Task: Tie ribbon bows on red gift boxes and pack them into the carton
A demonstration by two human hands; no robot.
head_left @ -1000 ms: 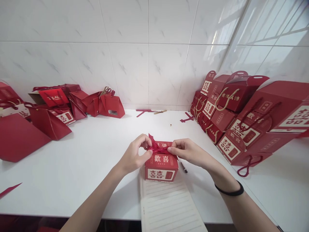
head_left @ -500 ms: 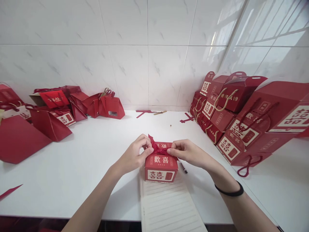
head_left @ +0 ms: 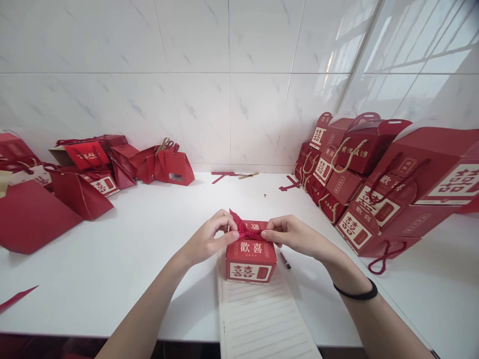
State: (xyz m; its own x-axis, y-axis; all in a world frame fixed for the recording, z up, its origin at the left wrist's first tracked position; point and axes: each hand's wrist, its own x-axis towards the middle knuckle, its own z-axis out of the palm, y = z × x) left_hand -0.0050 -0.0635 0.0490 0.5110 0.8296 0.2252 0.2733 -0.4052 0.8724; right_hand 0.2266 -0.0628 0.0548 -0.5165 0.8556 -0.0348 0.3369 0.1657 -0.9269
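In front of me a small red gift box (head_left: 250,259) with white and gold characters stands on the far part of a lined notebook (head_left: 267,319). A dark red ribbon (head_left: 250,232) is knotted across its top, one pointed end sticking up at the left. My left hand (head_left: 215,237) pinches the ribbon at the left of the knot between thumb and finger. On the other side, my right hand (head_left: 290,234) pinches it close to the knot, a black band round that wrist. A dark pen (head_left: 285,260) lies right of the box, partly hidden.
Stacked red gift boxes (head_left: 352,179) with rope handles line the right side. Several red bags and boxes (head_left: 86,184) stand at the left. Ribbon scraps (head_left: 224,175) lie by the tiled wall, and a ribbon strip (head_left: 18,298) lies at the front left of the white table (head_left: 157,219).
Both hands stay on the ribbon. The loops beside the knot look slightly flatter, and my right hand has shifted a little to the right. The view has moved very slightly.
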